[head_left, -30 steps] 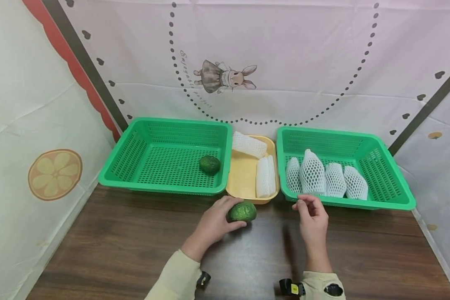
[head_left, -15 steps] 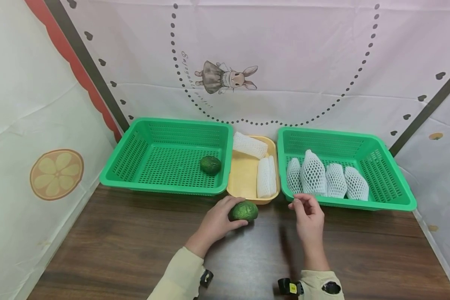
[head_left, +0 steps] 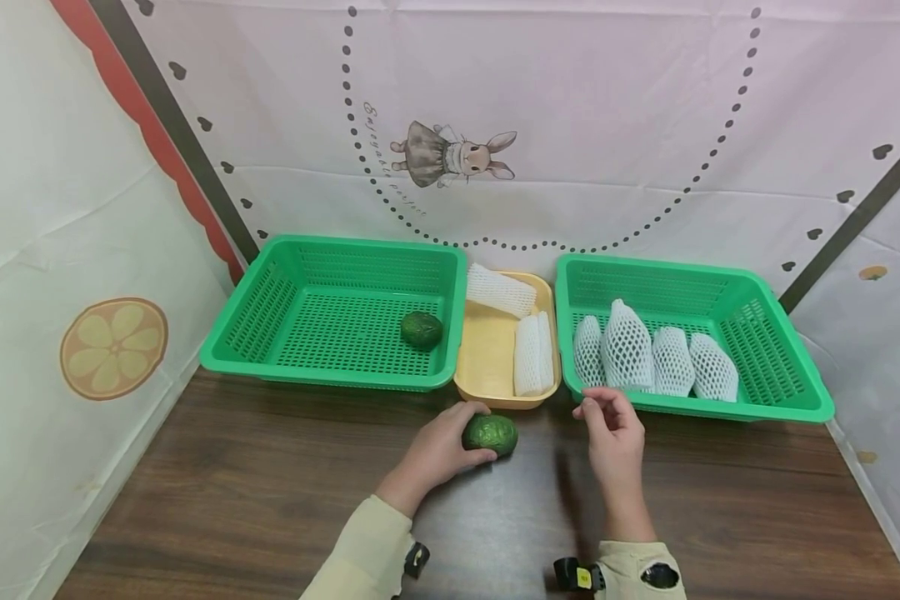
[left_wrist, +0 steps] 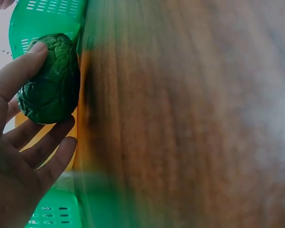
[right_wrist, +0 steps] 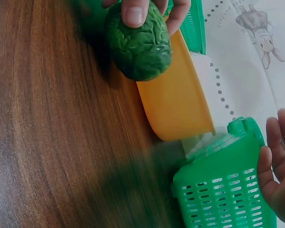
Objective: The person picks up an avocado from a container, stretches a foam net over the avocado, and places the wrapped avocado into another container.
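My left hand (head_left: 440, 448) grips a dark green, wrinkled avocado (head_left: 492, 435) between thumb and fingers, just in front of the yellow tray. In the left wrist view the thumb presses one side of the avocado (left_wrist: 54, 80), with fingertips at its far side and lower end. My right hand (head_left: 615, 442) hovers by the near rim of the right green basket (head_left: 780, 408), its fingers loosely bent and holding nothing. Two rolled white foam net sleeves (head_left: 532, 354) lie in the yellow tray (head_left: 487, 354), with another foam sleeve (head_left: 501, 290) at its back.
A second avocado (head_left: 422, 331) lies in the left green basket (head_left: 330, 379), near its right wall. Several net-wrapped items (head_left: 627, 346) stand side by side in the right basket. A printed cloth (head_left: 600, 125) hangs behind, and the brown wooden table (head_left: 270, 475) extends toward the person.
My left hand, with the avocado in it, has shifted slightly right and toward the person. The right hand has drifted a little left, toward the avocado.
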A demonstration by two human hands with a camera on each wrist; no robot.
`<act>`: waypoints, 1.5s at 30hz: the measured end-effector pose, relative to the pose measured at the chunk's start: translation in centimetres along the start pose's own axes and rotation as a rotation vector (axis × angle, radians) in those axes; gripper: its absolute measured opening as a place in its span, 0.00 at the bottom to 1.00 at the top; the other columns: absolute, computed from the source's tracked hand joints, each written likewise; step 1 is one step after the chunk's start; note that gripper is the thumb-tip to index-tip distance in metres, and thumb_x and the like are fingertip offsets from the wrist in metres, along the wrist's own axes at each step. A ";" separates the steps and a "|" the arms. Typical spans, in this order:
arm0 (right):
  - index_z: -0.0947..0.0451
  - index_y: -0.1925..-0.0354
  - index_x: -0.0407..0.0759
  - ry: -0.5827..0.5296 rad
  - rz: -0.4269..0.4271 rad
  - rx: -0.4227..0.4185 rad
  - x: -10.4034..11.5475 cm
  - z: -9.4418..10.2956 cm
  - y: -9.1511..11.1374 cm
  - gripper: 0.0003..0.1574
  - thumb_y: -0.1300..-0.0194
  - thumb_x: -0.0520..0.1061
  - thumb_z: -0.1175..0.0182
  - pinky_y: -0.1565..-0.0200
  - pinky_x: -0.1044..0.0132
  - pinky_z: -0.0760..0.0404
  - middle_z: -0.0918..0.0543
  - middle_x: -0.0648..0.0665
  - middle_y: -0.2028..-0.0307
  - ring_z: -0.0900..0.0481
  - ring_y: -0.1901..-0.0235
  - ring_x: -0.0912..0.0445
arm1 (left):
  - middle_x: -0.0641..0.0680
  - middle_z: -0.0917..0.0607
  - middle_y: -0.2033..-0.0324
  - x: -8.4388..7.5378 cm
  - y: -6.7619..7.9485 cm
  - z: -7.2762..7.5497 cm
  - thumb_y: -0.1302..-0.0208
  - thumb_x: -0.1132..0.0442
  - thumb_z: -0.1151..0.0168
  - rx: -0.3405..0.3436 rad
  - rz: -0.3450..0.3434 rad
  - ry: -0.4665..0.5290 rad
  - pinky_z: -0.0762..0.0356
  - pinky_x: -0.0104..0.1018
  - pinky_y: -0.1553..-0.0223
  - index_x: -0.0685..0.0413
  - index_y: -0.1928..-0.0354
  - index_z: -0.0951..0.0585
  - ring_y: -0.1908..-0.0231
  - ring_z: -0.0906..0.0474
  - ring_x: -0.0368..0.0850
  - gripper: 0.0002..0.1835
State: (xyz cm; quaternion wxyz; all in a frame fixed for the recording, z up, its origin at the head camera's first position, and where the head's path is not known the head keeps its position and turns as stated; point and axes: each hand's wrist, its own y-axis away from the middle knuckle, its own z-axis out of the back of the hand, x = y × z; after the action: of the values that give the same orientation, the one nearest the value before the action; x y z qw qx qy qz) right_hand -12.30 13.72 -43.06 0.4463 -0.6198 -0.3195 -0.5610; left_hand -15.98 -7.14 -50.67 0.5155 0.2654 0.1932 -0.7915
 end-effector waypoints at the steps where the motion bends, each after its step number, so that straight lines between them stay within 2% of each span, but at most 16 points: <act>1: 0.27 0.63 0.22 -0.002 0.001 0.001 0.0 0.0 0.0 0.07 0.37 0.27 0.50 0.68 0.75 0.26 0.24 0.44 0.78 0.24 0.75 0.60 | 0.49 0.23 0.53 0.0 0.0 0.0 0.51 0.47 0.29 0.005 0.003 0.005 0.28 0.42 0.55 0.46 0.48 0.27 0.55 0.27 0.43 0.29; 7: 0.26 0.62 0.22 -0.004 -0.003 0.002 0.0 0.1 0.0 0.07 0.37 0.27 0.50 0.67 0.75 0.26 0.24 0.44 0.78 0.24 0.74 0.59 | 0.50 0.24 0.53 0.0 -0.1 -0.1 0.51 0.48 0.29 0.028 0.016 0.028 0.28 0.42 0.54 0.47 0.47 0.28 0.55 0.27 0.43 0.29; 16: 0.27 0.63 0.22 -0.007 0.011 0.002 -0.1 0.1 0.1 0.07 0.37 0.27 0.50 0.67 0.75 0.26 0.25 0.41 0.77 0.24 0.75 0.60 | 0.49 0.24 0.53 -0.2 -0.1 0.2 0.54 0.50 0.27 0.024 -0.024 0.011 0.28 0.43 0.54 0.46 0.47 0.28 0.55 0.27 0.44 0.31; 24: 0.27 0.63 0.22 -0.007 0.008 0.006 0.1 0.1 0.1 0.07 0.37 0.27 0.50 0.66 0.73 0.25 0.24 0.43 0.78 0.24 0.74 0.59 | 0.48 0.25 0.51 -0.1 0.1 0.4 0.55 0.48 0.26 0.017 -0.040 0.011 0.29 0.43 0.53 0.46 0.46 0.28 0.53 0.28 0.44 0.33; 28: 0.27 0.63 0.22 0.000 0.008 0.011 0.4 0.0 0.1 0.07 0.37 0.28 0.50 0.66 0.73 0.25 0.24 0.43 0.77 0.24 0.74 0.59 | 0.48 0.24 0.51 -0.5 0.4 1.0 0.55 0.47 0.27 -0.005 -0.050 0.024 0.29 0.43 0.52 0.47 0.46 0.27 0.52 0.27 0.44 0.33; 31: 0.27 0.63 0.22 0.020 0.018 0.027 0.8 -0.2 0.0 0.07 0.37 0.28 0.49 0.68 0.74 0.26 0.24 0.40 0.76 0.24 0.74 0.59 | 0.48 0.23 0.53 -1.1 0.7 2.0 0.52 0.47 0.29 -0.031 -0.047 0.044 0.28 0.41 0.53 0.47 0.47 0.25 0.54 0.26 0.44 0.30; 34: 0.26 0.63 0.24 0.042 0.036 0.066 1.6 -0.7 -0.3 0.07 0.37 0.29 0.49 0.72 0.74 0.29 0.24 0.35 0.75 0.25 0.74 0.60 | 0.46 0.21 0.58 -2.1 0.9 3.6 0.46 0.49 0.32 -0.103 -0.056 0.075 0.26 0.39 0.58 0.48 0.52 0.22 0.59 0.24 0.42 0.22; 36: 0.25 0.63 0.26 0.072 0.061 0.104 2.3 -1.1 -0.7 0.06 0.37 0.29 0.48 0.73 0.74 0.31 0.24 0.32 0.73 0.26 0.73 0.59 | 0.44 0.20 0.63 -2.6 0.9 4.8 0.44 0.52 0.34 -0.194 -0.078 0.091 0.25 0.35 0.62 0.49 0.56 0.21 0.63 0.25 0.38 0.16; 38: 0.24 0.62 0.30 0.133 0.107 0.158 2.2 -1.6 -1.6 0.07 0.36 0.32 0.47 0.74 0.72 0.31 0.22 0.34 0.73 0.26 0.73 0.58 | 0.43 0.20 0.67 -2.9 0.7 6.2 0.42 0.57 0.35 -0.301 -0.119 0.100 0.24 0.33 0.64 0.51 0.59 0.20 0.65 0.25 0.37 0.10; 41: 0.22 0.61 0.36 0.319 0.198 0.270 1.6 -2.4 -3.2 0.07 0.36 0.36 0.46 0.67 0.67 0.26 0.20 0.39 0.69 0.24 0.68 0.56 | 0.45 0.20 0.68 -2.7 0.5 7.8 0.41 0.64 0.36 -0.446 -0.145 0.100 0.25 0.34 0.64 0.53 0.62 0.19 0.64 0.26 0.39 0.06; 45: 0.20 0.60 0.42 0.657 0.319 0.464 0.7 -3.7 -5.3 0.08 0.37 0.40 0.44 0.60 0.57 0.24 0.19 0.45 0.64 0.22 0.63 0.53 | 0.48 0.19 0.65 -1.9 0.3 8.6 0.40 0.65 0.38 -0.528 -0.113 0.116 0.26 0.39 0.59 0.53 0.62 0.19 0.59 0.27 0.42 0.05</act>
State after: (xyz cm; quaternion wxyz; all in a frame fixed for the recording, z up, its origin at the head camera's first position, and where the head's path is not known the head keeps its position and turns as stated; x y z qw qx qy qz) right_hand -18.48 12.41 -41.46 0.7328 -0.3332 -0.1782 -0.5659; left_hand -17.02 -10.91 -42.76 0.5100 0.1557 0.4366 -0.7246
